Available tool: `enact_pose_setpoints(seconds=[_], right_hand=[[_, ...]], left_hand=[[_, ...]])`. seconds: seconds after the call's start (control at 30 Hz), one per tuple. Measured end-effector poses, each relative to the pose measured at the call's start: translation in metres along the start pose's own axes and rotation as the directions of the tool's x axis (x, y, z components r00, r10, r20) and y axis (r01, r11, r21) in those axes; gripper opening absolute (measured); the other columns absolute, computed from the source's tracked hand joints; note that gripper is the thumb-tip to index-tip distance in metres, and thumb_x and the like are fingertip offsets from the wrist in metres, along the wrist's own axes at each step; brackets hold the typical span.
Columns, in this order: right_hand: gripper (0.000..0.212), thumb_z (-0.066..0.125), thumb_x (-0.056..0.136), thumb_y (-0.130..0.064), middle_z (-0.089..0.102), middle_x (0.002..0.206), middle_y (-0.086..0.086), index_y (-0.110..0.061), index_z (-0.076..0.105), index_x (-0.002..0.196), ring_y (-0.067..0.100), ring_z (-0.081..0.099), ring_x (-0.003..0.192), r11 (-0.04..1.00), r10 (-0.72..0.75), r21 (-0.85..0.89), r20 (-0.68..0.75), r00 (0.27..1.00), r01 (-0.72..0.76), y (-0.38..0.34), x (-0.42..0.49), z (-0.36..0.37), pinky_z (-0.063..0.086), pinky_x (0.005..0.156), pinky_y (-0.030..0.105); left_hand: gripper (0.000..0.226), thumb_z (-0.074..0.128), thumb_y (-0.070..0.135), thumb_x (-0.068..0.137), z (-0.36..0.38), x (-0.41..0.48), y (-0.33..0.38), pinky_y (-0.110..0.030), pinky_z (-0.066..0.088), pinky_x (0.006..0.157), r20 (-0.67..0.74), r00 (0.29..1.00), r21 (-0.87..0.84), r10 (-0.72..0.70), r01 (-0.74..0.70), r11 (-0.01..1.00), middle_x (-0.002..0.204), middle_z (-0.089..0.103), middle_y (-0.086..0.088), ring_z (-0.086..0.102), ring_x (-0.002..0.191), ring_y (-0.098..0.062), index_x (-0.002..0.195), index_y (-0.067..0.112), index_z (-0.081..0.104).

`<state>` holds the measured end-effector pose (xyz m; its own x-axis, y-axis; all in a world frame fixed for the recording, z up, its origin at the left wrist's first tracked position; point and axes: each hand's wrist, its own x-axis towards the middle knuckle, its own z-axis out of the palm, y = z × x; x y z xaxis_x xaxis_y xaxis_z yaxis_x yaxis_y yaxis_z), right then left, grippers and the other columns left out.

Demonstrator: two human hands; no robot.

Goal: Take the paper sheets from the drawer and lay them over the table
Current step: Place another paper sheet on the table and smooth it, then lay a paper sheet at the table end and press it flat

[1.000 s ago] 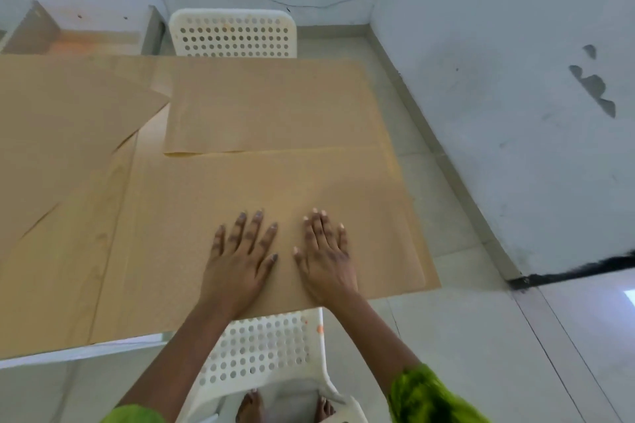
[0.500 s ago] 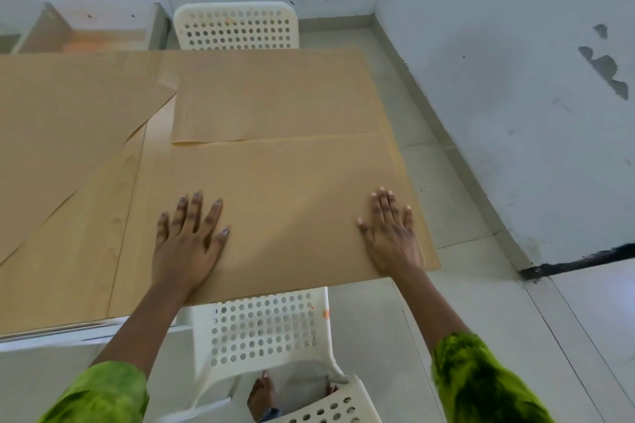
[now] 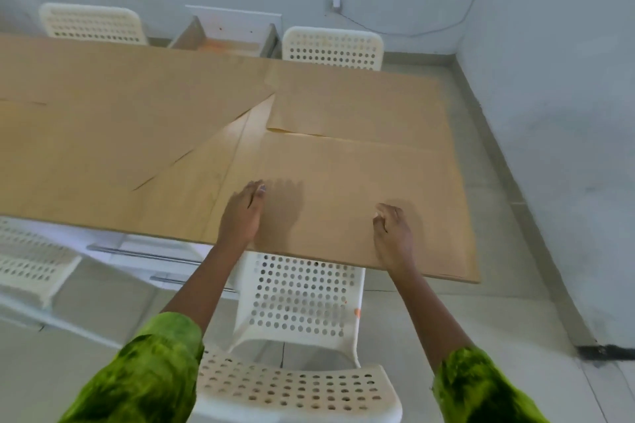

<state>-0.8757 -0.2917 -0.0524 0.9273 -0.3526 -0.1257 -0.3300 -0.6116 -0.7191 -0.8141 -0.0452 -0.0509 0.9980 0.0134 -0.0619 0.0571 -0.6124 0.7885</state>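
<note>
Brown paper sheets cover most of the wooden table (image 3: 202,189). The nearest sheet (image 3: 347,178) lies flat at the table's right end and overhangs the front edge. A second sheet (image 3: 357,103) lies behind it, and a large sheet (image 3: 103,120) covers the left part. My left hand (image 3: 243,215) hovers over the near sheet's left edge, fingers loosely curled, casting a shadow on the paper. My right hand (image 3: 394,233) hangs above the sheet's front part, fingers curled and holding nothing. The open white drawer (image 3: 225,39) stands beyond the table's far edge.
A white perforated chair (image 3: 302,299) is tucked under the table right in front of me. Two more chairs (image 3: 333,48) (image 3: 92,24) stand at the far side, another (image 3: 31,261) at the near left. A wall runs close along the right.
Both hands were flat on the near sheet, slid apart across it, and have now lifted off with fingers curled. The view has pulled back and shifted left.
</note>
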Motion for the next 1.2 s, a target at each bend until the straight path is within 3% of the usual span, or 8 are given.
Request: enact_pose_setpoints(seconds=[0.1, 0.3, 0.43, 0.57, 0.77, 0.97, 1.1, 1.2], right_hand=[[0.030, 0.040, 0.095, -0.015, 0.057, 0.127, 0.004, -0.011, 0.058, 0.119, 0.021, 0.056, 0.115, 0.986, 0.023, 0.164, 0.054, 0.998, -0.032, -0.034, -0.020, 0.028, 0.039, 0.096, 0.027], [0.021, 0.040, 0.094, -0.012, 0.063, 0.097, 0.001, -0.013, 0.060, 0.100, 0.014, 0.062, 0.076, 0.921, 0.036, 0.377, 0.157, 0.987, -0.094, -0.107, -0.058, 0.103, 0.045, 0.069, 0.022], [0.020, 0.040, 0.093, -0.005, 0.061, 0.088, 0.008, -0.011, 0.059, 0.090, 0.013, 0.058, 0.064, 0.864, 0.052, 0.483, 0.188, 0.981, -0.139, -0.160, -0.082, 0.162, 0.047, 0.065, 0.021], [0.025, 0.038, 0.092, -0.001, 0.060, 0.084, 0.010, -0.012, 0.059, 0.083, 0.015, 0.057, 0.063, 0.831, 0.049, 0.532, 0.225, 0.973, -0.165, -0.208, -0.094, 0.214, 0.046, 0.054, 0.014], [0.024, 0.035, 0.090, 0.000, 0.060, 0.080, 0.007, -0.009, 0.058, 0.086, 0.017, 0.055, 0.062, 0.829, 0.024, 0.535, 0.261, 0.965, -0.165, -0.270, -0.085, 0.264, 0.044, 0.060, 0.025], [0.024, 0.036, 0.089, 0.001, 0.060, 0.082, 0.004, -0.009, 0.058, 0.091, 0.015, 0.055, 0.065, 0.875, 0.002, 0.466, 0.264, 0.964, -0.130, -0.309, -0.036, 0.303, 0.042, 0.060, 0.026], [0.023, 0.043, 0.087, -0.003, 0.063, 0.091, 0.007, -0.016, 0.061, 0.082, 0.024, 0.061, 0.086, 0.930, -0.020, 0.361, 0.227, 0.974, -0.065, -0.328, 0.016, 0.332, 0.046, 0.073, 0.032], [0.025, 0.046, 0.088, -0.007, 0.067, 0.111, 0.007, -0.011, 0.067, 0.102, 0.024, 0.060, 0.105, 0.992, -0.025, 0.127, 0.188, 0.982, 0.001, -0.338, 0.054, 0.342, 0.041, 0.082, 0.028]], left_hand=[[0.040, 0.037, 0.032, 0.099, -0.029, -0.016, -0.006, -0.034, 0.038, 0.103, -0.021, 0.998, -0.157, -0.055, 0.051, 0.986, 0.130, 0.059, -0.008, 0.051, 0.123, -0.023, 0.124, 0.010, 0.059], [0.035, 0.041, 0.028, 0.098, -0.097, -0.026, -0.059, -0.023, 0.038, 0.091, -0.008, 0.999, -0.198, -0.050, 0.047, 0.979, 0.120, 0.065, -0.005, 0.056, 0.114, -0.018, 0.115, 0.009, 0.065], [0.027, 0.043, 0.023, 0.097, -0.166, -0.027, -0.105, -0.026, 0.042, 0.090, -0.026, 0.996, -0.290, -0.083, 0.072, 0.954, 0.105, 0.067, -0.003, 0.061, 0.105, -0.020, 0.106, 0.011, 0.065], [0.019, 0.042, 0.019, 0.097, -0.230, -0.023, -0.139, -0.032, 0.044, 0.087, -0.039, 0.995, -0.324, -0.096, 0.078, 0.943, 0.098, 0.065, -0.001, 0.061, 0.098, -0.021, 0.099, 0.018, 0.061], [0.026, 0.041, 0.016, 0.097, -0.293, 0.002, -0.170, -0.024, 0.042, 0.070, -0.046, 0.981, -0.417, -0.186, 0.151, 0.896, 0.102, 0.063, -0.003, 0.057, 0.094, -0.018, 0.111, 0.007, 0.061], [0.020, 0.043, 0.020, 0.097, -0.324, 0.050, -0.183, -0.027, 0.045, 0.072, 0.009, 0.956, -0.523, -0.293, 0.254, 0.814, 0.107, 0.063, -0.004, 0.058, 0.093, -0.017, 0.106, 0.013, 0.060], [0.021, 0.046, 0.021, 0.096, -0.332, 0.094, -0.187, -0.034, 0.045, 0.080, 0.087, 0.921, -0.591, -0.380, 0.354, 0.724, 0.110, 0.060, -0.003, 0.057, 0.096, -0.019, 0.113, 0.015, 0.057], [0.026, 0.050, 0.019, 0.094, -0.330, 0.122, -0.188, -0.029, 0.042, 0.071, 0.203, 0.870, -0.644, -0.450, 0.465, 0.607, 0.105, 0.054, -0.002, 0.052, 0.091, -0.017, 0.119, 0.014, 0.052]])
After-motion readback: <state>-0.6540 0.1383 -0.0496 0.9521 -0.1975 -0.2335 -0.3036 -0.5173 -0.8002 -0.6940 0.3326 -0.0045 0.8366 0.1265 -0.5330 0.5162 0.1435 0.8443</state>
